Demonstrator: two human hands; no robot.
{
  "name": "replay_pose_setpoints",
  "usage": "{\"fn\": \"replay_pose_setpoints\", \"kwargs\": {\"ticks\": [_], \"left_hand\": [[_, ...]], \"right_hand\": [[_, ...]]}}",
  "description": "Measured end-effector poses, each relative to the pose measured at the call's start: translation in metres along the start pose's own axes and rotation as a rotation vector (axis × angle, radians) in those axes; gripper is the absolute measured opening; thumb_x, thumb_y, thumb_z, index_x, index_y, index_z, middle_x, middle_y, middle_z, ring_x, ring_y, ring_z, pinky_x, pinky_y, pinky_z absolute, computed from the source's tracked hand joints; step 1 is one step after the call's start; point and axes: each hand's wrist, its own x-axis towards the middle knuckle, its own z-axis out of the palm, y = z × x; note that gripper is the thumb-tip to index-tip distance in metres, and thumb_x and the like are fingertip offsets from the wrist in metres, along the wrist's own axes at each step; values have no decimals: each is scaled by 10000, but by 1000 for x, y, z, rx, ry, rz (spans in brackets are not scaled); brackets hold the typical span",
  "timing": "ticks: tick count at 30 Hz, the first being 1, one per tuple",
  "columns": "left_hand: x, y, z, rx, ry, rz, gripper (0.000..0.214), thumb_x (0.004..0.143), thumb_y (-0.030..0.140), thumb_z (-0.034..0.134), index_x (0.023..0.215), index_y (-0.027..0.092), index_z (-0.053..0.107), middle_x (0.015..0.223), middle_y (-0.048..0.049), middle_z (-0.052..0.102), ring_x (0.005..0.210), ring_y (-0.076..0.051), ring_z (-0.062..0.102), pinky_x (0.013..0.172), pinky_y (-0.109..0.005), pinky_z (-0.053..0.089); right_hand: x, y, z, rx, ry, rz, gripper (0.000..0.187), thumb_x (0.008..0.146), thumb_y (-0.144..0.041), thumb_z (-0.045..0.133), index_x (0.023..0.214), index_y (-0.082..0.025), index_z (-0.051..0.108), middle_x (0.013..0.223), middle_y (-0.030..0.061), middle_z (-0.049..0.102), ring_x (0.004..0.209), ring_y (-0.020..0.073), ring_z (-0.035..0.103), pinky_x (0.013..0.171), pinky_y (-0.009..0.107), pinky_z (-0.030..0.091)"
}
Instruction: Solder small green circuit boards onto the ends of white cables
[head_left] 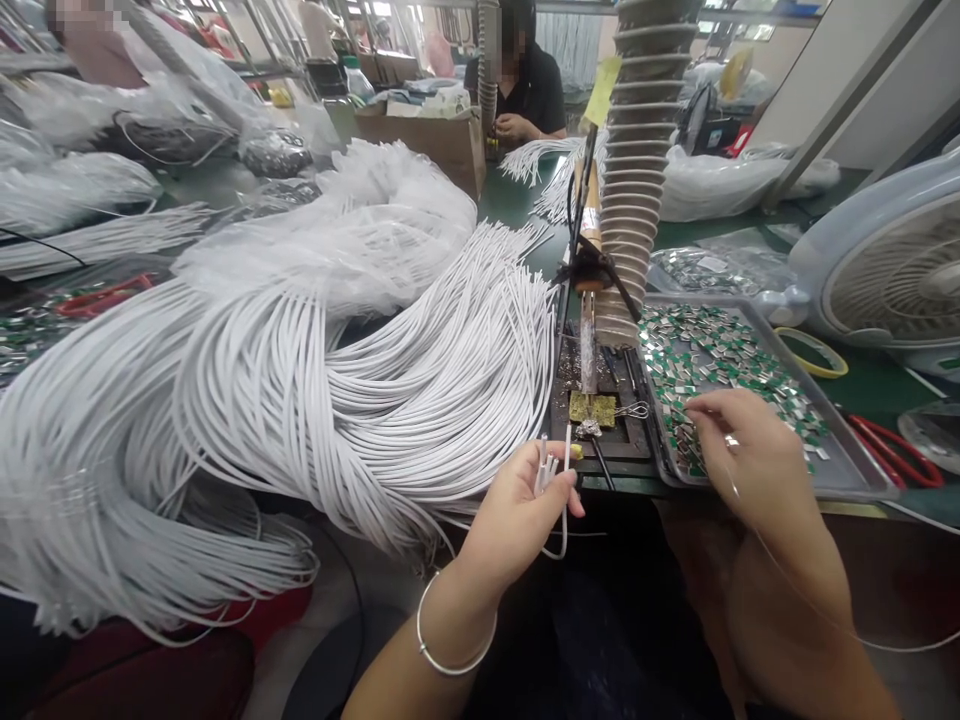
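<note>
My left hand (517,515) is closed around the ends of a few white cables (546,470), held upright just in front of a soldering stand (592,400). A silver bangle sits on that wrist. My right hand (739,455) reaches into a grey metal tray (847,465) of small green circuit boards (712,355), fingers pinched together over them; what they hold is too small to name. A thin solder wire (795,590) trails across that hand and forearm. A huge bundle of white cables (300,400) fills the table to the left.
A ribbed fume hose (637,150) hangs over the soldering iron. A white fan (892,270), a tape roll (814,350) and red scissors (896,450) lie at right. Across the table a person in black (525,90) works by a cardboard box (435,140).
</note>
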Motion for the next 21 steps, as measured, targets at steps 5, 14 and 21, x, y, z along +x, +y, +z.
{"fn": "replay_pose_setpoints", "kwargs": {"ticks": [5, 14, 21], "left_hand": [[2, 0, 5, -100, -17, -35, 186, 819, 268, 552, 967, 157, 536, 460, 98, 396, 423, -60, 348, 464, -194, 288], [6, -3, 8, -143, -31, -10, 265, 829, 425, 551, 787, 163, 555, 434, 109, 300, 384, -33, 237, 401, -170, 188], [6, -1, 8, -98, -23, 45, 204, 841, 377, 540, 819, 176, 569, 487, 83, 389, 442, -59, 311, 469, -192, 276]], "right_hand": [[-6, -21, 1, 87, 33, 34, 57, 852, -227, 518, 855, -202, 569, 743, 12, 618, 651, 134, 588, 626, 253, 474], [-17, -57, 13, 355, 60, -23, 115, 843, -122, 538, 908, -195, 598, 759, 13, 626, 663, 124, 593, 593, 249, 482], [-19, -65, 30, 370, 70, -107, 151, 846, -103, 512, 927, -190, 605, 788, 41, 635, 723, 148, 616, 652, 291, 523]]}}
